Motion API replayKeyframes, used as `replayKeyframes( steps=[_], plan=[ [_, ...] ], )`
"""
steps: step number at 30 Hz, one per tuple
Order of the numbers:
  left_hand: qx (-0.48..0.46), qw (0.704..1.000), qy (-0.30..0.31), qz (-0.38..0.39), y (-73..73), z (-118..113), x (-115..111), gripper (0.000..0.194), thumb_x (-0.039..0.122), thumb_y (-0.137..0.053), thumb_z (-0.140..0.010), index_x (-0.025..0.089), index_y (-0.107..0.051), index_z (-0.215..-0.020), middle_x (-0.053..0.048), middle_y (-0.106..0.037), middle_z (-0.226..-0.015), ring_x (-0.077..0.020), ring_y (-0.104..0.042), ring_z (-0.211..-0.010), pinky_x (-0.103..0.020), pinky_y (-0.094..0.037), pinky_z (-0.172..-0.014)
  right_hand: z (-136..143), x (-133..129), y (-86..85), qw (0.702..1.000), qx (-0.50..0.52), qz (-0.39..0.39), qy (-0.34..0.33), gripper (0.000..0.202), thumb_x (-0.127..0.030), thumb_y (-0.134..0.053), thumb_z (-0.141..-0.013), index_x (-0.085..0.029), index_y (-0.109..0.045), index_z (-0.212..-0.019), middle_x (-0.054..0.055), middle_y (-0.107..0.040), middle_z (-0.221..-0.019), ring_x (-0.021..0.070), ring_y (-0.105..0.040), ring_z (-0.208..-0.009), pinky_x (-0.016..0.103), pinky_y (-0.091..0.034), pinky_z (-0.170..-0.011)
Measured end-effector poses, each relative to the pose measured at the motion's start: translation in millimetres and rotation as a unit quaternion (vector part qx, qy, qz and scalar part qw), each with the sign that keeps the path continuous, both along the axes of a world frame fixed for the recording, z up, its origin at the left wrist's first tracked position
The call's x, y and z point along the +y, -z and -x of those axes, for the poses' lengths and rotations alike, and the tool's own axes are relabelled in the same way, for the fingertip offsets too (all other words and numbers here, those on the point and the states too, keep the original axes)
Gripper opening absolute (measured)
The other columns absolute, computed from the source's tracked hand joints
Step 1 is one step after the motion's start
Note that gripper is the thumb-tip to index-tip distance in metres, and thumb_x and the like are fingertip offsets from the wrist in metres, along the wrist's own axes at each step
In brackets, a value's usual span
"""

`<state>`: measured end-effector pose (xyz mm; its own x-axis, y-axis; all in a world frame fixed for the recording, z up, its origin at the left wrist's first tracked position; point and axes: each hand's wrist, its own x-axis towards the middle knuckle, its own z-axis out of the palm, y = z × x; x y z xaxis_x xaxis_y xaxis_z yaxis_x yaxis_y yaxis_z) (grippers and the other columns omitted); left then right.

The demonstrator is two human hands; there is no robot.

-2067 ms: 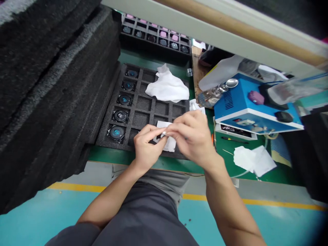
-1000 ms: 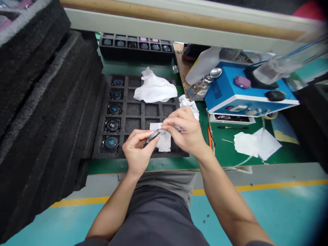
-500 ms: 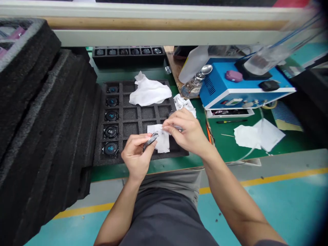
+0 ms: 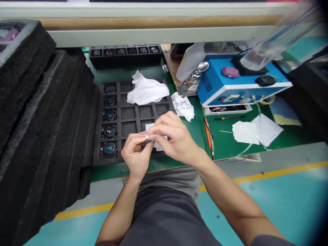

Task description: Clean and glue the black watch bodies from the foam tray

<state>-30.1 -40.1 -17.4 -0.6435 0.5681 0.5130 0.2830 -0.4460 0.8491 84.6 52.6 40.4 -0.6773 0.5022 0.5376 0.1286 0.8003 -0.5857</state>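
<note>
My left hand (image 4: 135,155) is closed on a dark round watch case (image 4: 145,145), which its fingers mostly cover. Fingertips of my right hand (image 4: 174,136) pinch a small white piece (image 4: 147,137) against the edge of that case; whether it is a swab tip or a bit of wipe, I cannot tell. Both hands are over the front of a black foam tray (image 4: 118,119). A flat white wipe (image 4: 149,126) lies on the tray, partly hidden behind my right hand. Several round watch cases (image 4: 109,148) fill the tray's left column.
A crumpled white cloth (image 4: 148,90) covers the tray's back cells. Stacked foam trays (image 4: 51,136) rise at left. Right of the tray are a used wipe (image 4: 183,107), a pump bottle (image 4: 191,83) and a blue machine (image 4: 238,89). A shelf beam (image 4: 153,36) crosses the back.
My right hand has moved left and slightly down, bringing the small white piece onto the watch case. The case has turned and is now mostly hidden. The view has shifted a little.
</note>
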Motion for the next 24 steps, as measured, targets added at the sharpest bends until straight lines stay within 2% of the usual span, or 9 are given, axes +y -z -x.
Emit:
replayKeyframes(
  steps=[5,7,10,14,18,21,24],
  plan=[
    [-0.014,1.0,-0.001,-0.001,0.5,-1.1,0.6,0.018,0.006,-0.081,-0.077,0.021,-0.073,-0.085,0.0,-0.071,-0.086,-0.0158,-0.076,-0.088,-0.028,-0.062,-0.079,-0.2,-4.4,2.4,0.999,-0.023,-0.036,0.026,0.015,-0.027,-0.061,-0.099,-0.022,-0.071,-0.089,0.004,-0.066,-0.086,0.0211,-0.053,-0.089,0.039,-0.041,-0.08],
    [-0.024,1.0,0.007,-0.001,1.0,-1.4,0.7,0.02,0.006,-0.082,-0.076,0.021,-0.073,-0.085,0.001,-0.071,-0.086,-0.0163,-0.076,-0.089,-0.03,-0.062,-0.081,1.1,-6.5,3.4,0.998,-0.026,-0.035,0.05,0.016,-0.027,-0.061,-0.099,-0.022,-0.07,-0.088,0.004,-0.066,-0.085,0.0214,-0.053,-0.088,0.039,-0.04,-0.08],
    [-0.031,1.0,0.002,-0.001,2.1,-1.5,0.8,0.017,0.008,-0.081,-0.077,0.02,-0.071,-0.082,0.001,-0.069,-0.084,-0.0152,-0.075,-0.088,-0.027,-0.061,-0.077,2.9,-8.5,4.2,0.996,-0.034,-0.063,0.051,0.017,-0.027,-0.059,-0.1,-0.021,-0.07,-0.09,0.004,-0.067,-0.088,0.0216,-0.052,-0.089,0.039,-0.039,-0.079],
    [-0.045,0.999,0.003,-0.008,2.0,-2.3,1.1,0.018,0.012,-0.084,-0.077,0.018,-0.069,-0.082,0.001,-0.069,-0.084,-0.0165,-0.076,-0.089,-0.03,-0.062,-0.08,-1.7,-0.6,5.2,0.991,-0.051,-0.098,0.078,0.015,-0.026,-0.06,-0.099,-0.022,-0.07,-0.089,0.004,-0.068,-0.087,0.0225,-0.053,-0.09,0.04,-0.037,-0.08],
    [-0.05,0.999,0.007,-0.017,0.0,-3.4,2.0,0.02,0.018,-0.087,-0.076,0.018,-0.067,-0.083,0.001,-0.069,-0.084,-0.0179,-0.078,-0.088,-0.034,-0.064,-0.083,-12.4,9.0,2.9,0.993,-0.034,-0.055,0.102,0.013,-0.023,-0.062,-0.097,-0.022,-0.068,-0.085,0.003,-0.065,-0.084,0.0224,-0.055,-0.088,0.04,-0.039,-0.079],
    [-0.049,0.999,0.006,-0.016,-0.9,-3.6,2.4,0.02,0.019,-0.086,-0.077,0.018,-0.067,-0.083,0.001,-0.069,-0.084,-0.0177,-0.078,-0.088,-0.033,-0.064,-0.082,-13.6,6.1,-0.6,0.997,0.0,-0.019,0.08,0.012,-0.024,-0.063,-0.097,-0.023,-0.068,-0.086,0.003,-0.065,-0.085,0.0218,-0.056,-0.087,0.039,-0.042,-0.079],
    [-0.035,0.999,0.005,-0.006,-0.8,-3.0,2.0,0.018,0.018,-0.086,-0.078,0.019,-0.068,-0.083,0.001,-0.069,-0.084,-0.0177,-0.077,-0.089,-0.032,-0.064,-0.08,-7.8,-0.7,-2.8,0.998,-0.015,-0.023,0.048,0.012,-0.025,-0.061,-0.098,-0.023,-0.068,-0.088,0.004,-0.066,-0.087,0.022,-0.055,-0.089,0.04,-0.042,-0.08]
  ],
)
